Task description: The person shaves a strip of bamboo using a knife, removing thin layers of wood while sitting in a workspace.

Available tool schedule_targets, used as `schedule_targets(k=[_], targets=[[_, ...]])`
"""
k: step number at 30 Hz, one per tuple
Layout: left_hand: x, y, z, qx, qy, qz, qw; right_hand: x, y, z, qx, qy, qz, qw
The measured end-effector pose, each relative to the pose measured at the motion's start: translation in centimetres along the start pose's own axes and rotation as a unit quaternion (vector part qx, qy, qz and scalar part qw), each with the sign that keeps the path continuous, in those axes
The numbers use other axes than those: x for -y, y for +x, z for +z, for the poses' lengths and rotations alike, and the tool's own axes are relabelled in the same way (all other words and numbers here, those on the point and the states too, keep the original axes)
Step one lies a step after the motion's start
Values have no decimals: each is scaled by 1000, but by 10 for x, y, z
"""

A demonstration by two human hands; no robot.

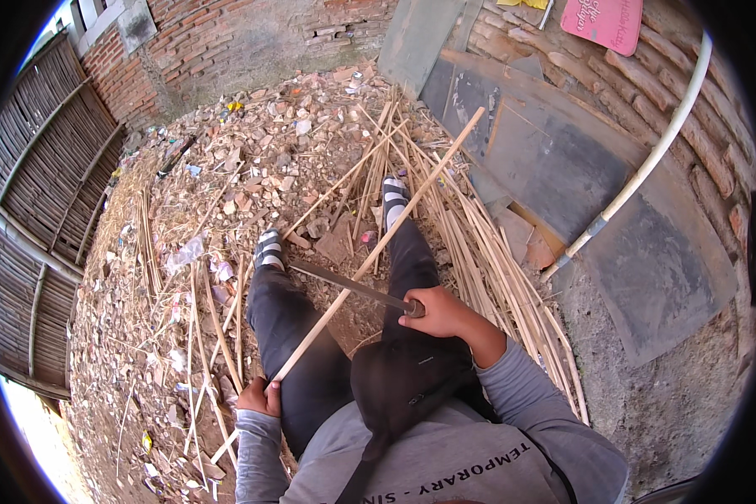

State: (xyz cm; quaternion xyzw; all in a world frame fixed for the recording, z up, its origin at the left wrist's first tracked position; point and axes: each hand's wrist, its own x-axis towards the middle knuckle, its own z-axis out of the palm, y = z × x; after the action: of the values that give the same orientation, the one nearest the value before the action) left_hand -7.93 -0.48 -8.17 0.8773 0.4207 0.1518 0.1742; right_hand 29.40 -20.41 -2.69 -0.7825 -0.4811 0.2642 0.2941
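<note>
My left hand (259, 397) is closed round the lower end of a long, pale bamboo strip (429, 184), beside my left thigh. From there the strip slants up and away to the right, between my outstretched legs. In my right hand (445, 312) is the handle of a long-bladed knife (332, 276), fingers wrapped round it. Its dark blade points left and crosses the strip above my lap; whether edge and strip touch, I cannot tell. Right of my right leg lies a pile of split bamboo strips (479, 244).
Broken brick and litter (260, 168) cover the ground ahead. More thin strips (214, 344) lie left of my leg. Dark boards (554, 151) lean on the brick wall at right, with a pale pole (647, 172) before them. A bamboo fence (42, 193) stands at left.
</note>
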Motion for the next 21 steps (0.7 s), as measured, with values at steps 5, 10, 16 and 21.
schedule_targets(k=[5, 10, 16, 21], targets=[[-2, 0, -3, 7, 5, 1, 1000, -6, -1, 16, 22, 40, -1, 999], [-7, 2, -8, 12, 24, -4, 1000, -11, 1, 23, 64, 54, -9, 996], [-4, 2, -6, 20, 18, -7, 1000, 2, -6, 8, 32, 16, -4, 999], [2, -1, -1, 5, 5, -1, 1000, -6, -1, -12, -12, 54, 9, 998]])
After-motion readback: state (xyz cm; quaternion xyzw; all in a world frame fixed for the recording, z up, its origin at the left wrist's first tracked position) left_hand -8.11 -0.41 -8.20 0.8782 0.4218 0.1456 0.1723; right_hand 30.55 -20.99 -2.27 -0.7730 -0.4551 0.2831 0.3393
